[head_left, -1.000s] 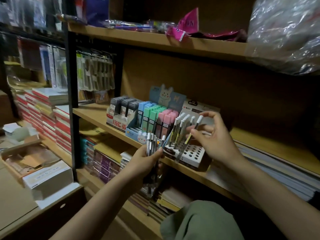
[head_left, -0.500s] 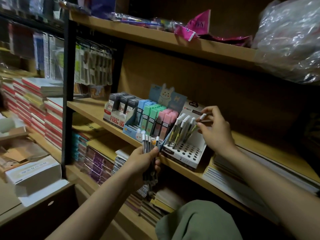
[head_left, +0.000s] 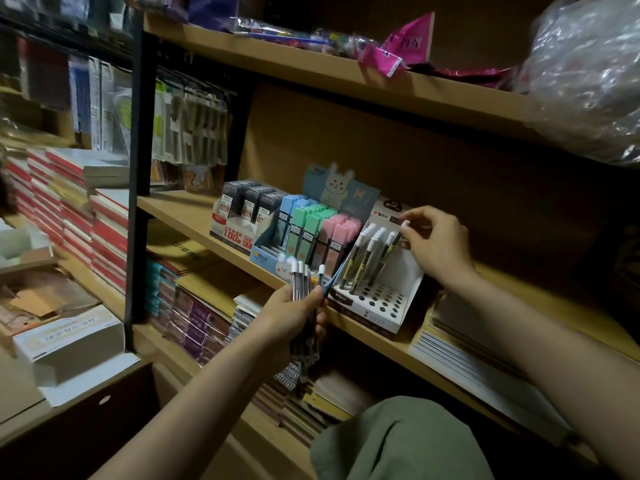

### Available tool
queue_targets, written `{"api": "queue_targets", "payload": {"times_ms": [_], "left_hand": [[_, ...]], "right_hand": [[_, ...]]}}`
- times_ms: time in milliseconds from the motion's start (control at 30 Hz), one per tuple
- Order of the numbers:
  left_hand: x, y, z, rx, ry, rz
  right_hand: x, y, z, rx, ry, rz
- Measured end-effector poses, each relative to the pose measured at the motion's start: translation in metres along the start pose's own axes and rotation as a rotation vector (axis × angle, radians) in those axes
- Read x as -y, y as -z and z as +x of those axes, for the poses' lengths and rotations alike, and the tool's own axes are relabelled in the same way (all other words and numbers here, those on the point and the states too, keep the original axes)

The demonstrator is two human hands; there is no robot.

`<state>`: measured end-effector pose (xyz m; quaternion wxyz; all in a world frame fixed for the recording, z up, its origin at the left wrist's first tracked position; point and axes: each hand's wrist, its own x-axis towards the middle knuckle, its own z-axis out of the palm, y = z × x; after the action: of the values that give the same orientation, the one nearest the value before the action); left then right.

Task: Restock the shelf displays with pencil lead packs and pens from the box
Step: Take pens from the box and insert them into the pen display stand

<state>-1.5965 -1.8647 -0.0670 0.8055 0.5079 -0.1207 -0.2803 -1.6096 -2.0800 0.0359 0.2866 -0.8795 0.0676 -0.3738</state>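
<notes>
A white pen display stand (head_left: 394, 308) with rows of round holes sits on the middle shelf (head_left: 187, 209). Several white-capped pens (head_left: 363, 258) stand in its back holes. My right hand (head_left: 436, 245) pinches the top of one more pen (head_left: 394, 244), whose lower end is down in the stand. My left hand (head_left: 294, 315) grips a bundle of white-capped pens (head_left: 304, 282) just in front of the shelf edge. Left of the stand are a pastel lead-pack display (head_left: 308, 233) and a dark lead-pack display (head_left: 242, 213).
Notebooks (head_left: 478, 372) lie flat on the shelf to the right of the stand. An open white box (head_left: 69, 341) rests on cartons at the lower left. Stacked books (head_left: 69, 206) fill the left shelving. A crinkled plastic bag (head_left: 588, 81) hangs over the upper shelf. My green-clad knee (head_left: 398, 441) is below.
My right hand has carried the pen from above the stand's front to its back right and lowered it into the stand. My left hand keeps its bundle in the same place.
</notes>
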Motion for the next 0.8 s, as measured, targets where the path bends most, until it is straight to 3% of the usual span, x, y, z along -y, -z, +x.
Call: {"api": "queue_targets", "payload": {"times_ms": [433,533,600,733,800], "left_hand": [[0.003,0.002,-0.003,0.1,-0.138,0.187],[0.002,0.002,-0.005,0.125,-0.159,0.187],[0.001,0.001,-0.006,0.134,-0.183,0.175],[-0.002,-0.003,-0.008,0.179,-0.232,0.193],[-0.002,-0.004,-0.009,0.192,-0.266,0.249]], "right_hand": [[0.003,-0.013,-0.007,0.098,-0.049,-0.181],[0.01,-0.006,-0.013,0.014,0.007,-0.207],[0.017,-0.003,-0.024,-0.015,0.04,-0.07],[0.035,-0.015,-0.055,0.309,-0.141,0.212],[0.04,-0.024,-0.063,0.349,-0.151,0.221]]}}
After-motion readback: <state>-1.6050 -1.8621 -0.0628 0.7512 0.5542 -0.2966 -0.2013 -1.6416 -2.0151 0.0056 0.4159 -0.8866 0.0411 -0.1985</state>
